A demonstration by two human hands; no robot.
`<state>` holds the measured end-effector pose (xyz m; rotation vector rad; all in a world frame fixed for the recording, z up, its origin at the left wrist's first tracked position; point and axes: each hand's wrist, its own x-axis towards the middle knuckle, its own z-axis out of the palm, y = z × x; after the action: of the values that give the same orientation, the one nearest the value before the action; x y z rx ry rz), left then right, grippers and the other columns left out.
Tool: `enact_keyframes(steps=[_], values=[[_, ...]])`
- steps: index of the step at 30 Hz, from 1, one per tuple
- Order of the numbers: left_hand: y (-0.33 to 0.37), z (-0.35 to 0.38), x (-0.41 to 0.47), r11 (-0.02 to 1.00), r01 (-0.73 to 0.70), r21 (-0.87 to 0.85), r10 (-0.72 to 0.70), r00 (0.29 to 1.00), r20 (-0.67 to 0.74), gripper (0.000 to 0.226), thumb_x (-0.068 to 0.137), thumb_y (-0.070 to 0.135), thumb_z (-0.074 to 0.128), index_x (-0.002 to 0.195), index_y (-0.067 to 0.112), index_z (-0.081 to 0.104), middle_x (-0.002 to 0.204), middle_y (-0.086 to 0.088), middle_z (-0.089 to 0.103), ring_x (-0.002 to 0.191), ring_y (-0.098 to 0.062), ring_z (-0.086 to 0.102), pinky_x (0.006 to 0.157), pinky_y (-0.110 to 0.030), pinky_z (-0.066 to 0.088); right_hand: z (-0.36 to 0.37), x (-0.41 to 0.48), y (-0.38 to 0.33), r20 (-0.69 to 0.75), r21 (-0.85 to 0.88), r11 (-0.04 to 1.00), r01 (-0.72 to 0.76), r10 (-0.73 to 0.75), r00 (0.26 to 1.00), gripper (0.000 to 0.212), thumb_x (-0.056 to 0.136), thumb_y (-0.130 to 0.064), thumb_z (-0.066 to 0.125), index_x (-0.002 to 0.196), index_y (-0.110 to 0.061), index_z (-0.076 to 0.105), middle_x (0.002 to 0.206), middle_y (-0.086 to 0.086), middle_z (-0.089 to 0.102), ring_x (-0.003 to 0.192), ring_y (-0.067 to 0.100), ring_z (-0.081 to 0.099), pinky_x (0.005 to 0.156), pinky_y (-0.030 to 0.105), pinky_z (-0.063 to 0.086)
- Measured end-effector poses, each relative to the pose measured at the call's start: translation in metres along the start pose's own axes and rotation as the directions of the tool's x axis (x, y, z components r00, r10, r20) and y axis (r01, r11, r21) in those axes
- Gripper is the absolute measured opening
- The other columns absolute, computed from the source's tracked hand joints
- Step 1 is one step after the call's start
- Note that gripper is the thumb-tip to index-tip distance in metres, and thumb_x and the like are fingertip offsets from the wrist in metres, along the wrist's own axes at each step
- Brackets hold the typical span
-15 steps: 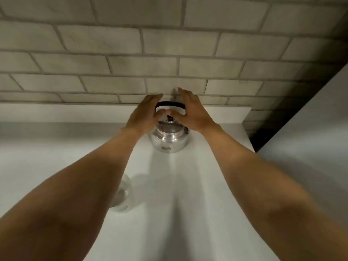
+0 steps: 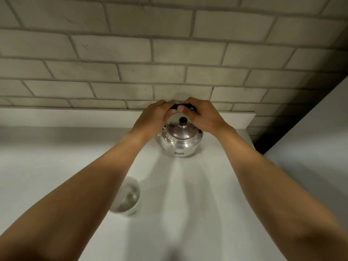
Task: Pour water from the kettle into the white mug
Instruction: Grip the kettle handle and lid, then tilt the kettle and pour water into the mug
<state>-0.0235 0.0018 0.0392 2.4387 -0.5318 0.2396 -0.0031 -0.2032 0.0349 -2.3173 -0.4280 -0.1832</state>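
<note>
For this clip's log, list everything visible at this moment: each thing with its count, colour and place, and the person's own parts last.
kettle: one, shiny silver with a black handle and a dark lid knob, on the counter near the back ledge.
mug: one, white, on the counter nearer the camera, partly hidden by the left forearm.
counter: one, white, filling the lower frame.
brick wall: one, pale grey, behind the counter.
panel: one, pale grey, at the right edge.
left hand: one, bare, at the left end of the kettle's handle.
right hand: one, bare, closed over the handle's right part.
</note>
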Motion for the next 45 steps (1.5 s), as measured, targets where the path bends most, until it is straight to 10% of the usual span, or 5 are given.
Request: enact_keyframes(steps=[10,19,23,45], values=[[0.065,-0.025,-0.079,0.993,-0.106,0.053,0.112,0.984,-0.139,0.029,0.108,0.027,0.051,0.131,0.016,0.064,0.111,-0.008,0.068,0.099,-0.032,0.066,0.083,-0.048,0.055,-0.033,-0.087,-0.064,-0.176,-0.062,0.997,0.049,-0.060,0.983,0.027,0.092,-0.054,0.063,0.096,-0.031,0.078,0.082,-0.022,0.075,0.083,-0.001,0.069,0.069,0.012,0.046],[0.084,0.005,-0.190,0.974,-0.193,0.115,0.223,0.896,-0.384,0.035,0.100,0.033,0.068,0.127,0.012,0.068,0.123,-0.007,0.065,0.111,-0.026,0.058,0.094,-0.033,0.049,-0.028,-0.172,-0.083,-0.144,-0.013,0.996,0.085,-0.086,0.986,0.018,0.095,-0.044,0.070,0.097,-0.028,0.080,0.075,-0.028,0.071,0.071,-0.005,0.066,0.066,0.006,0.043],[0.084,0.033,-0.239,0.925,-0.318,0.208,0.364,0.898,-0.248,0.043,0.101,0.041,0.064,0.133,0.014,0.066,0.129,-0.006,0.066,0.117,-0.028,0.059,0.095,-0.039,0.050,-0.027,-0.192,-0.093,-0.115,-0.014,0.997,0.073,-0.074,0.991,0.017,0.094,-0.045,0.070,0.095,-0.030,0.079,0.077,-0.031,0.071,0.071,-0.006,0.066,0.066,0.005,0.042],[0.101,0.036,-0.260,0.977,-0.203,-0.061,0.164,0.906,-0.389,0.039,0.098,0.013,0.068,0.133,-0.004,0.065,0.135,-0.024,0.064,0.129,-0.043,0.059,0.099,-0.054,0.056,-0.033,-0.174,-0.173,0.081,-0.314,0.923,0.224,-0.209,0.975,0.032,0.097,-0.052,0.062,0.106,-0.027,0.079,0.086,-0.009,0.078,0.076,0.013,0.068,0.074,0.035,0.055]])
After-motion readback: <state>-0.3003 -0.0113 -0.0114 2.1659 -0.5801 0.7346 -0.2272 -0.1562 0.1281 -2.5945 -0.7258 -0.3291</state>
